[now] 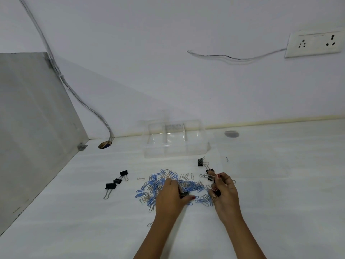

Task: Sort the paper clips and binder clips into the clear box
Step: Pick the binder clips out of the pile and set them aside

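Note:
A heap of blue and silver paper clips [156,182] lies on the white table. My left hand [170,195] rests on the heap and pinches a black binder clip [183,194]. My right hand [225,191] hovers at the heap's right edge, shut on black binder clips [211,177]. Three more binder clips [117,181] lie apart to the left, and one binder clip [200,162] lies behind my right hand. The clear box [176,152], divided into compartments, stands open at the back near the wall.
A grey side panel [33,118] walls off the left. Cables run down into a desk hole [104,144]. A grey cap [231,134] sits at the back right. A wall socket [315,43] hangs high on the right.

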`<state>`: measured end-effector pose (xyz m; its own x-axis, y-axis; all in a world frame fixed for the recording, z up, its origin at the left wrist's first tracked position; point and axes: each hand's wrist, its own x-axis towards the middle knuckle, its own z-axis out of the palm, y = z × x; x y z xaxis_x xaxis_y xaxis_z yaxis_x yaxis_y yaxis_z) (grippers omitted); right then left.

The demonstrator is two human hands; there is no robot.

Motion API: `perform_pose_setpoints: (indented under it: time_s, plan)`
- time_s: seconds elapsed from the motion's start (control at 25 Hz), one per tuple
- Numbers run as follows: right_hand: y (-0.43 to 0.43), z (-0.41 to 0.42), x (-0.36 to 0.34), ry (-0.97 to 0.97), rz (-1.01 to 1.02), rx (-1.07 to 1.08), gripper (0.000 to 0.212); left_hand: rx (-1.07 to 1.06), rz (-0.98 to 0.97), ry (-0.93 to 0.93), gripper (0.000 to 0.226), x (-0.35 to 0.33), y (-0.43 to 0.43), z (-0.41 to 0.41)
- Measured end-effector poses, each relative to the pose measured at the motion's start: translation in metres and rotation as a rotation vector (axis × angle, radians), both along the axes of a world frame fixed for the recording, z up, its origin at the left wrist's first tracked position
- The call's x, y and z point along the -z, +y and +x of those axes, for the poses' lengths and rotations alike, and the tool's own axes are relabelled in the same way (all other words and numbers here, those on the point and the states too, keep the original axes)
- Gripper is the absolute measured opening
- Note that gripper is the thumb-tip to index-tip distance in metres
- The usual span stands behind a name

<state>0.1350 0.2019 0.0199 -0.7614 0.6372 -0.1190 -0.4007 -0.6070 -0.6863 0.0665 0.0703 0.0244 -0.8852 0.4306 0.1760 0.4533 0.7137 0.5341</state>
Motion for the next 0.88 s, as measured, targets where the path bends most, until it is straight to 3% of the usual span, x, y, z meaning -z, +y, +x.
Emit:
perform_pose_setpoints:
  time_s: [0.2,0.4,0.56,0.72,0.8,0.88]
  plan:
    - [-0.008,-0.003,0.003,0.026,-0.054,-0.023,0.010,-0.063,0.025,0.156,0.029,0.013,0.001,0.003]
    - [-0.011,-0.001,0.009,0.065,-0.047,-0.071,0.048,-0.143,0.225,0.274,0.026,0.021,-0.005,0.004]
    - [-0.012,0.006,0.010,0.025,0.058,-0.057,0.076,-0.223,0.460,0.168,0.026,0.014,-0.010,0.009]
    - [-0.009,0.015,0.008,-0.017,0.247,0.006,0.077,-0.332,0.809,0.015,0.023,-0.004,-0.040,-0.006]
    - [-0.007,0.018,0.009,-0.021,0.313,0.039,0.071,-0.369,0.794,0.045,0.019,-0.011,-0.067,-0.027]
    - [-0.007,0.021,0.010,-0.035,0.369,0.036,0.069,-0.401,0.647,0.160,0.016,-0.010,-0.099,-0.047]
